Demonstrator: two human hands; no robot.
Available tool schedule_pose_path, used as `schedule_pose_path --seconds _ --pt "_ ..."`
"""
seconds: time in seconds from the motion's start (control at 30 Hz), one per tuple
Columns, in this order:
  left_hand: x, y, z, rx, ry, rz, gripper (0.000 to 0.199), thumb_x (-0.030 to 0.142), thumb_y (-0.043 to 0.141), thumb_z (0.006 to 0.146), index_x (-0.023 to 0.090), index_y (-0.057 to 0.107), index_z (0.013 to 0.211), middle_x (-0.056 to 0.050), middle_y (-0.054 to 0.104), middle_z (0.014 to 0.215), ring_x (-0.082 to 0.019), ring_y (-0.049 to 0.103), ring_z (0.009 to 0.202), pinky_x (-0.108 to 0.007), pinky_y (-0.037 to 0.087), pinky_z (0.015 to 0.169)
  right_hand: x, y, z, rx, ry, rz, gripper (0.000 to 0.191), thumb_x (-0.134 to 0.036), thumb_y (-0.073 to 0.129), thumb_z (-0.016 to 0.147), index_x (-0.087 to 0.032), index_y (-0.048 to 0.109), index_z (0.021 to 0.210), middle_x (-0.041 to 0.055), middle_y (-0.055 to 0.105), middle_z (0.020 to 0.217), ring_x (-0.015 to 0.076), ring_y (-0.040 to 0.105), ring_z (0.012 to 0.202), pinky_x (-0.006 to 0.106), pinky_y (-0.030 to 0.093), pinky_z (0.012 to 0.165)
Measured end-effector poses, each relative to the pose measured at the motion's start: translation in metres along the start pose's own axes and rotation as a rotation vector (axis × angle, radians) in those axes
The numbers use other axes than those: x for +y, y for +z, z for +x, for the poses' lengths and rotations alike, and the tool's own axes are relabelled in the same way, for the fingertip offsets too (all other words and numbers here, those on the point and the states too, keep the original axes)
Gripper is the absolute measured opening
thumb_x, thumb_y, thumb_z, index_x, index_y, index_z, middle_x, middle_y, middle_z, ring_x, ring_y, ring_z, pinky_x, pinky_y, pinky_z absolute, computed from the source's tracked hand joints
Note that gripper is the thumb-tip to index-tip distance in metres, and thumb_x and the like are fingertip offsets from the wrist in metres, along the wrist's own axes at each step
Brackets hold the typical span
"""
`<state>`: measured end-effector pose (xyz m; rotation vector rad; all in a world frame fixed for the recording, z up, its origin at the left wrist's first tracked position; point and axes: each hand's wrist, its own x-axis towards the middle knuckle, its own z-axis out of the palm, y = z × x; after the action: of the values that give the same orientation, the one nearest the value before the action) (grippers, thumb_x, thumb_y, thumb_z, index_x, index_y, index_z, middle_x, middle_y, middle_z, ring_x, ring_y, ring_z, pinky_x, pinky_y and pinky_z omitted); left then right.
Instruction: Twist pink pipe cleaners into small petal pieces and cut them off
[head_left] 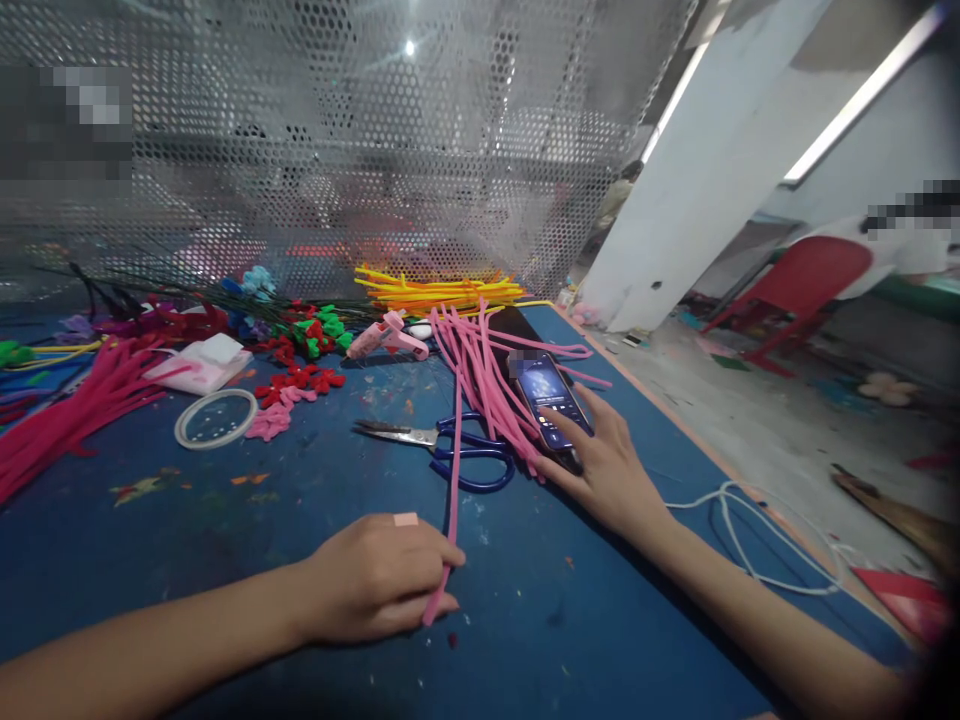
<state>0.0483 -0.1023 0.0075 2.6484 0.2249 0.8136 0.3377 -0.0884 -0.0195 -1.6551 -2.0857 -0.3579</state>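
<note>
My left hand [386,580] pinches a pink pipe cleaner [454,480] near its lower end. That stem runs away from me, crossing over the blue-handled scissors [472,470], whose blades point left. At the right, my right hand [600,455] rests on a smartphone [555,395] with its screen lit, fingers spread over the lower part of the display. A bundle of pink pipe cleaners [484,370] lies between the phone and the scissors. Past the scissors is a pink glue gun [386,338].
Yellow pipe cleaners [435,292] are heaped before a perforated metal screen [360,140]. Leftward lie a roll of clear tape [216,420], red fuzzy pieces [300,385] and deep-pink pipe cleaners [90,410]. A white cable [727,500] trails over the table's right edge. A red chair [802,280] stands beyond.
</note>
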Motion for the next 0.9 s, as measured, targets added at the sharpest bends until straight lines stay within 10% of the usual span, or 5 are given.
schedule_pose_path --seconds 0.73,0.9 --pt "0.003 0.002 0.001 -0.048 -0.053 0.001 0.021 0.032 0.05 0.084 0.014 0.054 0.094 -0.005 0.067 0.071 -0.015 0.064 0.069 -0.022 0.047 0.064 0.003 -0.018 -0.015 0.094 -0.006 -0.032 0.031 -0.043 0.046 0.084 -0.022 0.065 0.096 0.0091 0.038 0.129 0.0302 0.04 0.115 0.049 0.036 0.095" --pt "0.003 0.0 0.004 -0.093 -0.151 -0.173 0.018 0.03 0.053 0.083 0.014 0.06 0.087 -0.007 0.069 0.086 -0.016 0.064 0.08 -0.024 0.047 0.074 -0.002 -0.003 -0.005 -0.004 0.041 0.029 0.048 -0.043 0.047 0.083 -0.022 0.043 0.126 0.0123 0.029 0.136 0.0325 0.031 0.123 0.053 0.033 0.097"
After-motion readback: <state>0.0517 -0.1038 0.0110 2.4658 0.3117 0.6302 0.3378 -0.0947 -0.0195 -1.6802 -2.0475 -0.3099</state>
